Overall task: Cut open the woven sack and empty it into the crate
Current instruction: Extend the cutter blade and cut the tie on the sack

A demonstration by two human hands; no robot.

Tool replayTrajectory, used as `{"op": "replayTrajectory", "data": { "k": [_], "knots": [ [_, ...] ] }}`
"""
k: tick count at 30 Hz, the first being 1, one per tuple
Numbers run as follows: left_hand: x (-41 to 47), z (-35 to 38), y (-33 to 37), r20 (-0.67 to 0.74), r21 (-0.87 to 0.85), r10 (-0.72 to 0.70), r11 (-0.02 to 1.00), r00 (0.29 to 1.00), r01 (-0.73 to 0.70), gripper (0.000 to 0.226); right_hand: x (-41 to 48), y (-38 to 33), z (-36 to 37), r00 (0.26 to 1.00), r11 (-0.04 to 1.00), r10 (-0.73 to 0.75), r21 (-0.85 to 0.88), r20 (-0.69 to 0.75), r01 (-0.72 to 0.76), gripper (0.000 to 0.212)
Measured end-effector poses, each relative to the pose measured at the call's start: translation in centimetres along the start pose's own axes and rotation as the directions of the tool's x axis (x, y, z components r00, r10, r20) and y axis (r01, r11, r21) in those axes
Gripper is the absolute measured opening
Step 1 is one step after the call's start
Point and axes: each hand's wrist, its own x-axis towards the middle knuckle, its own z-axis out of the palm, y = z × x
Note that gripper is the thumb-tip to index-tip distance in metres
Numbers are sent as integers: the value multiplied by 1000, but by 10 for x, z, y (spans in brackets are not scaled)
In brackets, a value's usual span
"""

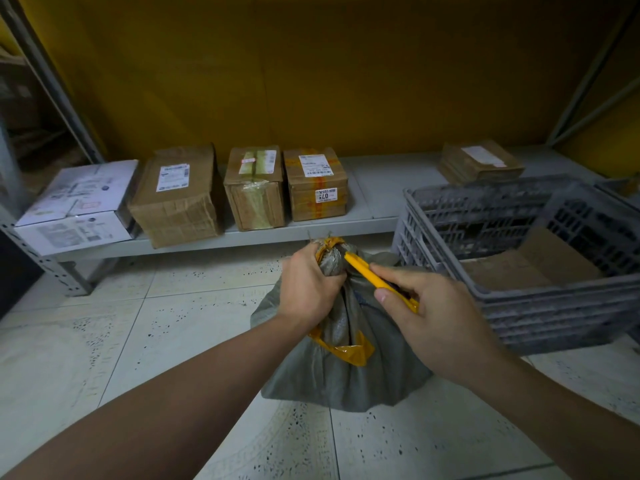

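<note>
While the gathered neck of the grey woven sack [332, 375] is clutched in the left hand [306, 289], a yellow cutter [363, 265] is held in the right hand [433, 313], its tip laid against the neck just below the yellow tape [332, 244] wound round the top. Both grips are closed: the left is wrapped tightly round the sack's neck, and the right is pinched round the cutter's handle between thumb and fingers. Whether a blade is extended cannot be told. The sack is stood upright on the speckled tiled floor [138, 341], near the middle of the scene, and a second band of tape [349, 351] is seen lower on its body. Just to the right of the sack, a grey slotted crate [540, 308] is seen, with flat cardboard [512, 271] lying inside it. Along the far yellow wall, a low grey shelf [363, 188] is loaded with a white box [79, 202] at the left, three labelled brown cardboard boxes [254, 188] beside it, and a flat brown parcel [479, 162] further right.
</note>
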Motion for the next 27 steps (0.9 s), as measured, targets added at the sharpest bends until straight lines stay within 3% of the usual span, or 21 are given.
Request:
{"op": "replayTrajectory", "data": {
  "k": [6,9,11,15,20,24,27],
  "knots": [
    [1,-4,2,-20,47,58,997,998,-57,25,-2,8,6,996,976,62,204,58,-73,32],
    [3,-1,1,-16,-40,13,999,1000,-14,26,-3,8,10,981,876,151,443,120,-189,34],
    [4,0,1,-17,-67,19,998,1000,-20,29,-5,5,11,971,824,186,514,148,-237,34],
    [5,-3,-4,-20,34,122,992,992,-121,28,-5,8,8,991,954,119,271,64,-132,34],
    [9,-5,-6,-37,237,230,948,973,-215,27,-7,3,7,999,998,45,48,-23,-44,38],
    [3,-3,-5,-36,196,191,964,981,-181,27,-11,2,13,997,993,71,92,-20,-69,36],
    [2,0,6,-30,-14,50,999,998,-50,25,-8,1,15,979,906,196,371,54,-202,32]
  ]
}}
